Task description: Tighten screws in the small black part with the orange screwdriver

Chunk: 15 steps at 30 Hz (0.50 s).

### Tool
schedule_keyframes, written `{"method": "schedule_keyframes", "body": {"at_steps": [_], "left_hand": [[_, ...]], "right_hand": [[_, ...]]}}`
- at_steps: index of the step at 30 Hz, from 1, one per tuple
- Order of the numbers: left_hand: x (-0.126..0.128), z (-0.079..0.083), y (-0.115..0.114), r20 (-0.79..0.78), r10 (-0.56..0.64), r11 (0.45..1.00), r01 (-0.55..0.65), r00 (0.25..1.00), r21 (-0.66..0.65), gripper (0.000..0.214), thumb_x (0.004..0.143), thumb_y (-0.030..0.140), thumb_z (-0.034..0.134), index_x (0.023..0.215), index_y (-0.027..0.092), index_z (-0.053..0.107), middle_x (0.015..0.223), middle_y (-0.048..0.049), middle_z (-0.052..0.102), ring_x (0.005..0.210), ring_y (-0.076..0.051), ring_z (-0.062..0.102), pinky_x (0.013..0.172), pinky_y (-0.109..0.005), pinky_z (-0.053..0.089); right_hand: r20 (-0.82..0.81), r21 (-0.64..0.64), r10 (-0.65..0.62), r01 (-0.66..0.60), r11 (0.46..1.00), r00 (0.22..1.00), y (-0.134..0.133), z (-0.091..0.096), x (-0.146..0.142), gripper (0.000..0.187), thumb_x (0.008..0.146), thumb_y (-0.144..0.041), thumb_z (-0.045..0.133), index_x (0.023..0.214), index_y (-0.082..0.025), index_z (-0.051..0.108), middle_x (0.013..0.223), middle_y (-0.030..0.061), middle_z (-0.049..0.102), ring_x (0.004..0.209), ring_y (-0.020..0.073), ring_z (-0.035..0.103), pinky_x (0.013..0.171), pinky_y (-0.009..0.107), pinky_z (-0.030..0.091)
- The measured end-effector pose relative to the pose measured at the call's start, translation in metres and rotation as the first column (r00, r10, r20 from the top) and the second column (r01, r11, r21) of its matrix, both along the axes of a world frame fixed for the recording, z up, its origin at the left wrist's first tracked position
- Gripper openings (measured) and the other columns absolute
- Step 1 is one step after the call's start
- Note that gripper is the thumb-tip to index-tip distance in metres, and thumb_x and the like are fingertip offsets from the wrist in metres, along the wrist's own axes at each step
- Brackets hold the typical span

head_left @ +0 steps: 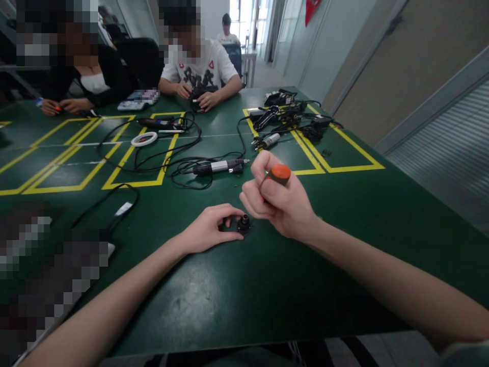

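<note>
My left hand [210,228] rests low over the green table, thumb and fingers closed around the edge of a small black round part [244,224] with a raised cylindrical centre. The part sits on the tabletop. Above it and to the right, my right hand [282,201] is wrapped in a fist around a tool handle, probably a screwdriver [281,174], with a dark grip and an orange end cap facing up. Its lower part is hidden by my fingers, so I cannot see whether the tip touches the black part.
An electric screwdriver [217,166] with coiled cable lies ahead, near a white ring [144,138]. Tangled black devices and cables [282,114] lie at the far right. Yellow tape [355,167] marks rectangles. Two people sit opposite, handling objects. Blurred dark items [57,285] occupy the left.
</note>
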<state>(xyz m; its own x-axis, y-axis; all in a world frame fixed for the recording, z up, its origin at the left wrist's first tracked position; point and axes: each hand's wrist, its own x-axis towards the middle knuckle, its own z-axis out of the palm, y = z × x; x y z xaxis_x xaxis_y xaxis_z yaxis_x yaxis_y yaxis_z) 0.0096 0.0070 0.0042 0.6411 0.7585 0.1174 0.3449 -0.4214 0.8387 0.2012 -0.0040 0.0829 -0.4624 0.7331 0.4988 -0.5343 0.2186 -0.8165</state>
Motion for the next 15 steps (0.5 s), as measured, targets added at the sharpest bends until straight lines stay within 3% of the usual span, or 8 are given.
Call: {"method": "schedule_keyframes", "body": {"at_steps": [3,6,9,11,13,15], "left_hand": [[-0.002,-0.001,0.000,-0.025,0.021,1.000,-0.021,0.999,-0.001,0.038,0.088,0.030,0.084,0.124,0.020,0.073,0.091,0.0002,0.071,0.077,-0.014,0.061,0.069,-0.024,0.047],[-0.004,-0.004,0.000,-0.018,0.046,0.996,-0.044,0.999,0.083,0.036,0.089,0.026,0.084,0.122,0.021,0.074,0.100,-0.0016,0.074,0.084,-0.015,0.065,0.075,-0.025,0.050],[-0.005,-0.006,0.000,-0.019,0.055,0.987,-0.052,0.998,0.155,0.035,0.089,0.026,0.085,0.122,0.021,0.075,0.107,-0.0033,0.074,0.093,-0.017,0.067,0.085,-0.029,0.054],[-0.005,-0.007,0.000,-0.033,0.077,0.981,-0.070,0.996,0.182,0.032,0.090,0.024,0.083,0.121,0.021,0.074,0.106,-0.0035,0.074,0.094,-0.018,0.067,0.088,-0.031,0.055],[-0.004,-0.007,0.001,-0.053,0.111,0.976,-0.099,0.992,0.196,0.027,0.093,0.020,0.078,0.119,0.021,0.074,0.103,-0.0030,0.074,0.093,-0.018,0.067,0.088,-0.032,0.055],[-0.003,-0.006,0.002,-0.066,0.139,0.972,-0.124,0.988,0.198,0.023,0.095,0.017,0.072,0.117,0.021,0.074,0.100,-0.0022,0.074,0.090,-0.018,0.066,0.086,-0.031,0.055]], "right_hand": [[0.111,0.117,-0.263,0.250,0.961,0.958,0.004,0.001,0.003,0.037,0.103,-0.052,0.065,0.085,-0.025,0.046,0.068,-0.0054,0.057,0.061,0.0122,0.053,0.061,0.026,0.047],[0.290,0.319,-0.467,0.375,0.870,0.835,0.010,0.008,0.013,0.039,0.102,-0.054,0.063,0.081,-0.023,0.053,0.083,0.0006,0.059,0.077,0.0151,0.056,0.073,0.031,0.047],[0.509,0.507,-0.562,0.300,0.808,0.652,0.013,0.019,0.028,0.034,0.099,-0.043,0.066,0.076,-0.022,0.053,0.074,-0.0020,0.051,0.068,0.0140,0.048,0.066,0.031,0.039],[0.642,0.535,-0.546,0.195,0.822,0.539,0.013,0.027,0.037,0.030,0.096,-0.038,0.069,0.076,-0.021,0.054,0.068,-0.0037,0.050,0.061,0.0128,0.045,0.061,0.031,0.034],[0.713,0.503,-0.493,0.126,0.855,0.499,0.013,0.033,0.042,0.024,0.094,-0.034,0.070,0.080,-0.021,0.055,0.066,-0.0045,0.051,0.058,0.0122,0.046,0.058,0.030,0.033],[0.729,0.459,-0.441,0.105,0.882,0.523,0.012,0.036,0.043,0.018,0.092,-0.030,0.069,0.083,-0.021,0.055,0.069,-0.0042,0.054,0.059,0.0120,0.048,0.057,0.028,0.035]]}}
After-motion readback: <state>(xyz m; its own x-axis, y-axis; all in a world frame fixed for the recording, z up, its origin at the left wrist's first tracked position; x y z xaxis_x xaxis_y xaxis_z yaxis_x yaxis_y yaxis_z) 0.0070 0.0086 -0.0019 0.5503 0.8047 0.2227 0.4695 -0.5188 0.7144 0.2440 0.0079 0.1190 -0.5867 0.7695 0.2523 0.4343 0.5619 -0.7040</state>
